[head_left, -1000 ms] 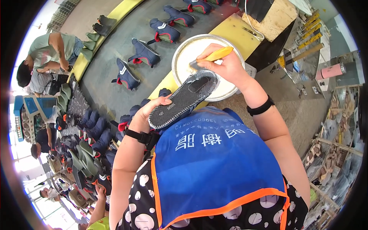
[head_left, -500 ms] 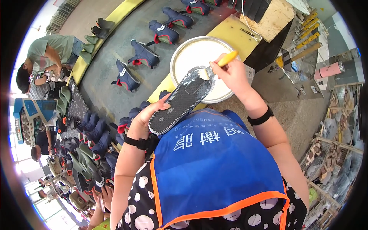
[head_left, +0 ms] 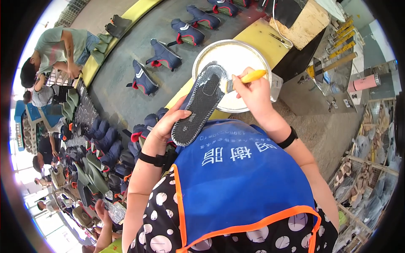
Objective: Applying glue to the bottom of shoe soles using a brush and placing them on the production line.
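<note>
My left hand [head_left: 171,120] is closed round the lower end of a shoe upper [head_left: 196,110], its black stitched underside facing up and its far end over the basin. White paste coats the rim of that far end. Dark blue fabric shows along its left side. My right hand [head_left: 256,92] pinches a paintbrush by its yellow handle [head_left: 254,76]. The white-smeared bristles are at the upper's right edge, near the far end. Beneath both is a round metal basin [head_left: 230,41] of white liquid [head_left: 240,55].
Ahead runs a grey belt [head_left: 122,63] with yellow edges, carrying a row of navy shoe uppers [head_left: 165,55]. More uppers [head_left: 105,147] are heaped at left. Co-workers, one in a green shirt [head_left: 50,44], are beyond the belt. A pink bottle [head_left: 363,82] and wire racks [head_left: 367,168] stand at right.
The shoe upper has turned more upright, pointing farther away. The brush has shifted from across its far end to its right edge. Uppers on the belt appear slightly farther right.
</note>
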Demonstrator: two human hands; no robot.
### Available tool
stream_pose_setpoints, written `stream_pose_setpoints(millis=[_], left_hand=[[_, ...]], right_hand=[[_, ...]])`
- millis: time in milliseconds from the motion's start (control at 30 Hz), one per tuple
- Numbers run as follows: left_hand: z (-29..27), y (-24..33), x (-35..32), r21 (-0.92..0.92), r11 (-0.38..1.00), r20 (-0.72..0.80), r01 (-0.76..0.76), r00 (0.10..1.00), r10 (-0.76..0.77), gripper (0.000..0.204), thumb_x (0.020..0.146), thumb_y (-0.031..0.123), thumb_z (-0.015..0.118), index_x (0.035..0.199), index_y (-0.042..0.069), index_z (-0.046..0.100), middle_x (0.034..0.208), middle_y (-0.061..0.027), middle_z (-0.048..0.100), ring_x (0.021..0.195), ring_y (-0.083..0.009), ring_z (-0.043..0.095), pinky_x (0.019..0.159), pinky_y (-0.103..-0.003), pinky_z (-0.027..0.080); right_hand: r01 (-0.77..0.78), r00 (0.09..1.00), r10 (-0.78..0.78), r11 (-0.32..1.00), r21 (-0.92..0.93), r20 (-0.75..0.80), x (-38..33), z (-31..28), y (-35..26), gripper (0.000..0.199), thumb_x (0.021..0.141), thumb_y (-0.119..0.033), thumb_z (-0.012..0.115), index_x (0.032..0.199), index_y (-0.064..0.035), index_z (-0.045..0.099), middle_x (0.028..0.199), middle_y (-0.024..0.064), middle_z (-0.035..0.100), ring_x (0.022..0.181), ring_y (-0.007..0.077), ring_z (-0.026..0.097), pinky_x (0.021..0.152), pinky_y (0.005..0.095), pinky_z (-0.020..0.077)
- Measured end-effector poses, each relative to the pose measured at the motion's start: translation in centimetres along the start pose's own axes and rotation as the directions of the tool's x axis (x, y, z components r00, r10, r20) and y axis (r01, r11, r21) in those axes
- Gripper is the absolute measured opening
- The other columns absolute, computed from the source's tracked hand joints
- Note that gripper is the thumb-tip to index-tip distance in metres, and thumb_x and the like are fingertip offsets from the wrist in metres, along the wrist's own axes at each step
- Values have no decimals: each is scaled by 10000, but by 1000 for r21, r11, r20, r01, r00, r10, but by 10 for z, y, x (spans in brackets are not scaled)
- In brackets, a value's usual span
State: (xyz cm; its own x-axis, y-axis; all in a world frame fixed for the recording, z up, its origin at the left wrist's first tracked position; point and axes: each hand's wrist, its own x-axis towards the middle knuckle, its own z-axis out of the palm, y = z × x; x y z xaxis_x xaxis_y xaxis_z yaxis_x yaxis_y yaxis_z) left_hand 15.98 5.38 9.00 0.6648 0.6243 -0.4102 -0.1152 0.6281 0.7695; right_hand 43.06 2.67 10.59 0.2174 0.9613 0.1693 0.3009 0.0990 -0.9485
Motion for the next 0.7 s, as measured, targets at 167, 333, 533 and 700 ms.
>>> stream_pose_setpoints(millis=[167, 333, 533, 700], left_hand=[[-3, -7, -1, -19, 1000, -51, -23, 998, 22, 785, 831, 176, 580, 1530, 24, 258, 1379, -171, 529, 1181, -234, 601, 985, -325, 499], [-11, -5, -8, -3, 997, -74, -76, 994, 76, 795, 827, 166, 571, 1541, 38, 247, 1411, -163, 509, 1199, -240, 595, 1009, -336, 490], [-39, -3, -21, -82, 986, -113, -142, 985, 132, 768, 835, 156, 579, 1526, 31, 269, 1368, -173, 544, 1158, -245, 620, 988, -355, 507], [-102, 17, -49, -484, 875, -190, -27, 979, -75, 613, 866, 342, 556, 1356, -20, 496, 1175, -223, 647, 963, -347, 683, 807, -461, 587]], right_hand=[[-62, 996, 52, 987, 150, 68, -19, 24, -15, 198, 912, -108, 675, 787, -4, 562, 603, 39, 579, 499, 78, 563, 474, 246, 443], [-280, 953, 214, 896, 346, 215, -7, 30, -21, 176, 923, -110, 666, 803, -23, 572, 644, 25, 586, 499, 77, 542, 455, 232, 440], [-158, 973, 214, 888, 432, -84, 27, 15, -13, 154, 940, -141, 659, 837, -55, 581, 696, 6, 574, 546, 73, 531, 509, 217, 437], [-228, 918, 344, 864, 448, -196, 33, -6, -6, 129, 949, -159, 651, 906, -53, 591, 719, -11, 534, 578, 63, 491, 539, 201, 408]])
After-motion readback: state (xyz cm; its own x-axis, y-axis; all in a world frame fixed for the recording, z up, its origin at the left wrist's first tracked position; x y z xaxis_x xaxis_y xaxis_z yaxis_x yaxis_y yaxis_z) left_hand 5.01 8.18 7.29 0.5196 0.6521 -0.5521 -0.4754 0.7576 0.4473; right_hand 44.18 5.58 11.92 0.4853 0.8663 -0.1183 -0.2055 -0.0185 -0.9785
